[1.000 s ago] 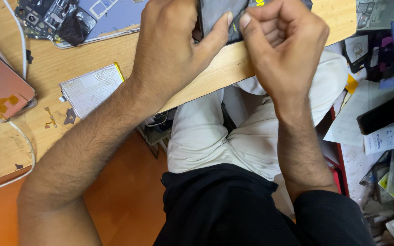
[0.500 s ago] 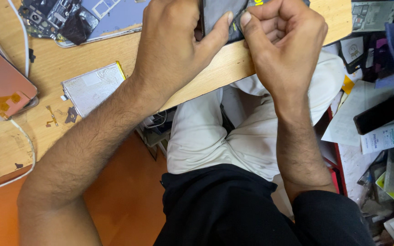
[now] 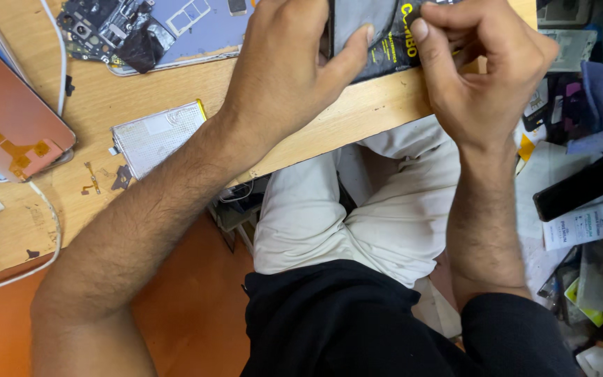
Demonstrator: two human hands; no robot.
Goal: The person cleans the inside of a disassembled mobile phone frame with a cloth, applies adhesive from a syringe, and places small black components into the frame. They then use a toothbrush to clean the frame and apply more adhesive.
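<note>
A flat dark grey panel with a film and yellow print on it lies at the near edge of the wooden table. My left hand grips its left side, thumb pressed on top. My right hand pinches its right edge with curled fingers. The top of the panel runs out of the frame.
An opened phone body with exposed circuit board lies at the back left, a silver battery in front of it, a pink-backed screen panel at the left, with white cables and small flex parts. Clutter and a black phone lie at the right.
Both hands and the panel sit slightly further right in view; the grip looks the same.
</note>
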